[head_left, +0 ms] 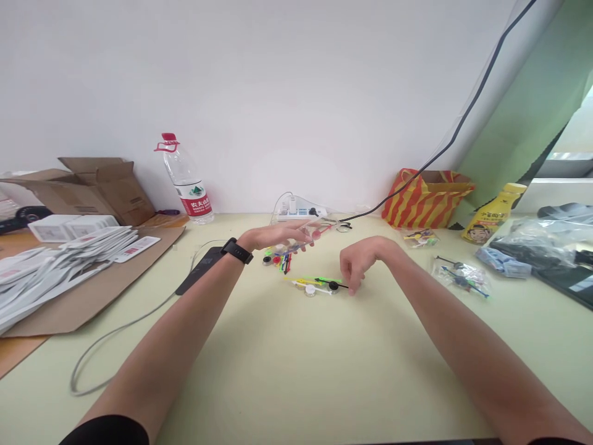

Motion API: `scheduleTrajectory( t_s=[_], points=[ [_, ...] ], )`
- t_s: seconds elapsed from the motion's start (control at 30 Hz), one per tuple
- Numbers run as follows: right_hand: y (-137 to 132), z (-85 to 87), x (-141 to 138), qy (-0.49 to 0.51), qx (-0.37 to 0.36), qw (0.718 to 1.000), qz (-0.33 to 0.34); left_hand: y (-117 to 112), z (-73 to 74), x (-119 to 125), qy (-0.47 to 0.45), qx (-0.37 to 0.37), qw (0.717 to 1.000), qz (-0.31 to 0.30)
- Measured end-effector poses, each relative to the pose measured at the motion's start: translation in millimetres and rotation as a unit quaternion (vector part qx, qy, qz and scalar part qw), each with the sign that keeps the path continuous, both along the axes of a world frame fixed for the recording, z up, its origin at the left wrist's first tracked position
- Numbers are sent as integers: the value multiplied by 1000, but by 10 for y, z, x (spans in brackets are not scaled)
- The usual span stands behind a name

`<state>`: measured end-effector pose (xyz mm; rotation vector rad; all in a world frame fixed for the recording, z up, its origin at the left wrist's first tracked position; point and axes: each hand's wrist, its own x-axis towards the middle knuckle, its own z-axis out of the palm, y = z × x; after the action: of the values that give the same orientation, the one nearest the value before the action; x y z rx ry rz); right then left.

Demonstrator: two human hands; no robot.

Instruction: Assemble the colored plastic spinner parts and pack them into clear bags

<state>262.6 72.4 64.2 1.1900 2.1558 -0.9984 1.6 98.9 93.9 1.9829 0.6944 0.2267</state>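
My left hand, with a black watch on its wrist, holds a clear plastic bag with something red inside. Beneath that hand, several colourful small pointers with round discs lie on the table, partly covered by it. My right hand is curled downward, its fingertips pinched at the end of a black arrow-shaped pointer. Beside this lie a white pointer with a round disc, a yellow pointer and a green pointer.
Bagged pointers and another small bag lie at right, near a striped bag and yellow bottle. A power strip sits by the wall. At left are a phone, cable, water bottle and cardboard box.
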Motion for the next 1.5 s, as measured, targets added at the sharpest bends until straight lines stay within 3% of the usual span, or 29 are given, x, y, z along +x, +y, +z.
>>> scheduleTrajectory(
  t_s=[0.13, 0.27, 0.53, 0.67, 0.8, 0.9, 1.1, 1.37, 1.5],
  points=[
    [17, -29, -39, -2, 16, 1000, -8, 29, -17, -16, -6, -15, 1000, 1],
    [14, 54, 70, -6, 55, 998, -21, 40, -22, -23, 0, -10, 1000, 5],
    [-185, 549, 565, 71, 175, 979, -81, 84, -64, -38, 21, -19, 1000, 8],
    [-313, 750, 925, 192, 245, 940, -139, 79, -62, -33, 10, -18, 1000, -15],
    [-301, 761, 1131, 329, 315, 861, -224, 76, -69, -19, -5, -15, 999, -32],
    [-207, 687, 1067, 371, 319, 833, -257, 73, -78, -11, 0, -23, 999, -29],
    [-117, 553, 587, 354, 274, 865, -228, 26, -73, 17, -5, -22, 1000, -15],
    [-37, 335, 135, 440, 205, 856, -180, 10, -90, 62, -15, -34, 999, -10],
    [-85, 380, 94, 410, 230, 858, -209, 40, -103, 54, -29, -47, 998, -16]
  ],
)
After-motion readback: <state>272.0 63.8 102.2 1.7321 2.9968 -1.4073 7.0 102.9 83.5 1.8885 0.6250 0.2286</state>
